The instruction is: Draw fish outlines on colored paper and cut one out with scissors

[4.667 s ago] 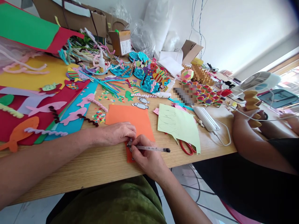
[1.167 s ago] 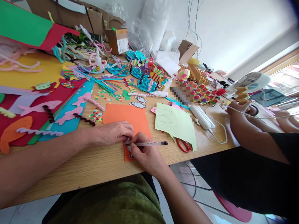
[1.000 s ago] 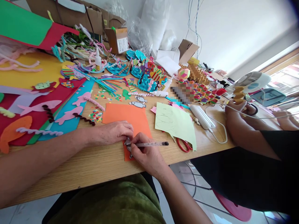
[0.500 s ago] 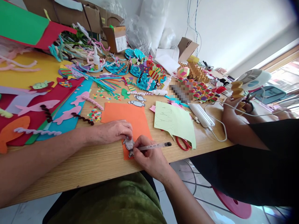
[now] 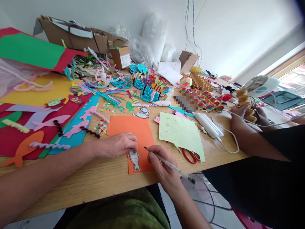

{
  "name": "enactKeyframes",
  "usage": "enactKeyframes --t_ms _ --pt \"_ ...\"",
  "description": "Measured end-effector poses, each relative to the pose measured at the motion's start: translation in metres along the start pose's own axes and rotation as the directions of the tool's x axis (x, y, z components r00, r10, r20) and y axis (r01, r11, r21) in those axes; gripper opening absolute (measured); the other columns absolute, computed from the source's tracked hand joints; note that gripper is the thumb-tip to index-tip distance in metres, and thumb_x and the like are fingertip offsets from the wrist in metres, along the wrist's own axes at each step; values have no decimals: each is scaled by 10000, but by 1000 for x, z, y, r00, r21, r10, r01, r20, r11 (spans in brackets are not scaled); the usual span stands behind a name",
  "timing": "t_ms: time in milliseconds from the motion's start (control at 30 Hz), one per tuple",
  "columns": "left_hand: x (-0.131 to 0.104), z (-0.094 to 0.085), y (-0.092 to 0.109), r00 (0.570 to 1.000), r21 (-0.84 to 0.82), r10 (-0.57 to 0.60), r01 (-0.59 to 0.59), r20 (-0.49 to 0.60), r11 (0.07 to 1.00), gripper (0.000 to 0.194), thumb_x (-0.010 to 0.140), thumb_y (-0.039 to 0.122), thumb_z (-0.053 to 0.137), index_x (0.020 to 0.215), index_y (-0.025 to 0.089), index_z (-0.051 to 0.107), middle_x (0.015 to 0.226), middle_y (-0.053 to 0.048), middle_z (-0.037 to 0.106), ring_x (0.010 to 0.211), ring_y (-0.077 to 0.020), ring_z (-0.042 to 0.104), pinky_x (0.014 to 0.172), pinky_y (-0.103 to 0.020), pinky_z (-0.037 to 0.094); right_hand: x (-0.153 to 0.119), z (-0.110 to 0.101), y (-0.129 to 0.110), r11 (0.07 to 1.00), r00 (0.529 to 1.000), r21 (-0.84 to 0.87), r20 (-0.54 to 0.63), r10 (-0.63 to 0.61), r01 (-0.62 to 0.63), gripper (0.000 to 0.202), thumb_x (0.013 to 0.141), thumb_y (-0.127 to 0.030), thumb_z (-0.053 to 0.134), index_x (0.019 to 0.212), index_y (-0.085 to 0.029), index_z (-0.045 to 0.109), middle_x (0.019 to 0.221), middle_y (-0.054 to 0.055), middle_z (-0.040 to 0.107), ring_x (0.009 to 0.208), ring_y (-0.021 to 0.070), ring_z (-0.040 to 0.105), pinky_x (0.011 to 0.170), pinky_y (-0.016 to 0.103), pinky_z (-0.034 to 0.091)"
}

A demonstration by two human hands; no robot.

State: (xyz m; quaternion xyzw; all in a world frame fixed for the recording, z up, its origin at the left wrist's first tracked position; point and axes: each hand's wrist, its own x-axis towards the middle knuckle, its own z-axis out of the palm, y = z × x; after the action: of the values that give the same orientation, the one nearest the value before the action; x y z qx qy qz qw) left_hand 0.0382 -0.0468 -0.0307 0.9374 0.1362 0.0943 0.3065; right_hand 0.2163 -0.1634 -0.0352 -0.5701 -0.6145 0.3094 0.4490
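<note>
An orange sheet (image 5: 143, 133) lies on the wooden table near its front edge. On its lower part rests a small grey paper fish (image 5: 134, 160), tail toward me. My left hand (image 5: 122, 144) presses the top of this fish with bent fingertips, which hide its head. In my right hand (image 5: 164, 162) is a clear pen (image 5: 175, 168), its dark tip pointing left, a little above the orange sheet and right of the fish. Two more paper fish (image 5: 140, 115) lie at the sheet's top edge.
Right of the orange sheet are a pale green sheet (image 5: 179, 133), red scissors (image 5: 189, 156) and a white power strip (image 5: 209, 124). Coloured felt and pink fish cutouts (image 5: 77, 128) lie left. Another person's hands (image 5: 240, 111) hold a yellow item at the right.
My right hand has moved right and lifted the pen tip off the paper fish, uncovering its tail. My left hand still presses the fish. The camera view has shifted slightly.
</note>
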Motion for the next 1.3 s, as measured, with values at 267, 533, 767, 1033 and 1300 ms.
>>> enactKeyframes --t_ms 267,533,767,1033,1300 --pt "8 -13 5 982 49 -117 110 148 993 328 745 68 621 1055 170 587 1032 -61 539 923 -182 543 791 -246 414 1 -1 9 958 986 -237 -6 -169 163 174 854 -154 449 897 -203 611 791 43 661 688 143 624 610 226 484" --pt "24 -20 9 965 180 -77 31 251 983 191 707 151 698 852 188 580 911 -13 535 837 -172 531 675 -227 390 -2 2 16 915 979 -348 56 -197 204 196 781 -123 498 944 -194 580 783 46 664 657 149 621 601 226 498" --pt "31 -24 17 932 189 -159 101 326 977 194 684 183 706 769 181 531 785 -5 540 733 -178 516 568 -239 352 -3 5 21 907 968 -343 32 -247 243 213 770 -109 495 948 -186 581 769 48 656 640 154 621 581 226 497" --pt "34 -46 1 948 -160 -267 295 175 942 119 735 107 499 819 190 499 730 39 541 658 -112 500 556 -196 371 0 -4 20 941 963 -246 -79 -257 231 230 777 -122 492 967 -219 579 746 24 635 623 137 606 573 207 497" --pt "76 -57 -50 867 -170 -464 438 -181 883 152 794 53 424 893 161 463 691 34 516 633 -115 535 553 -227 451 17 -9 22 920 931 -261 -143 -337 293 240 814 -101 470 995 -231 559 753 25 617 630 133 606 575 199 492"
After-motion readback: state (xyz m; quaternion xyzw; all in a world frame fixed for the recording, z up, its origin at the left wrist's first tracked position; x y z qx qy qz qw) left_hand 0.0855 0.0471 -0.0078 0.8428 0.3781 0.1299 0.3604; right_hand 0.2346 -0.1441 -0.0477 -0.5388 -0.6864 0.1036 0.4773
